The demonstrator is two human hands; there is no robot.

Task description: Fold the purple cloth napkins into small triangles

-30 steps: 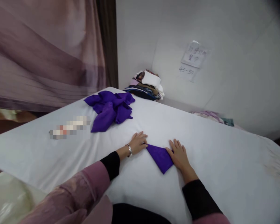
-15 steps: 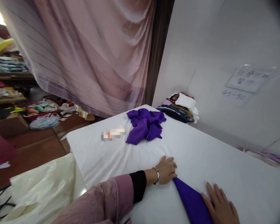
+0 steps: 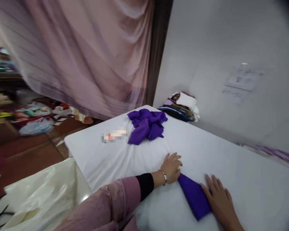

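A folded piece of purple cloth (image 3: 194,196) lies flat on the white-covered table (image 3: 106,160), narrowing to a corner at its far end. My left hand (image 3: 172,167), with a silver bracelet at the wrist, rests by that far corner. Its fingers are spread and the thumb side touches the cloth. On the cloth's right edge lies my right hand (image 3: 219,198), flat, fingers stretched out. Farther back on the table sits a crumpled heap of purple cloth (image 3: 146,125). A pixelated, unreadable item (image 3: 115,134) lies left of the heap.
Stacked folded clothes (image 3: 179,106) stand at the table's far right edge, by the grey wall (image 3: 207,64). A pink curtain (image 3: 98,57) hangs behind the table. Pale plastic sheeting (image 3: 43,192) and dark cables (image 3: 0,208) are at the lower left; bags and boxes lie on the floor beyond.
The view has shifted slightly. Both hands and the folded purple cloth sit a little farther up in view, and the cloth's near end now shows. The purple heap stays put on the table.
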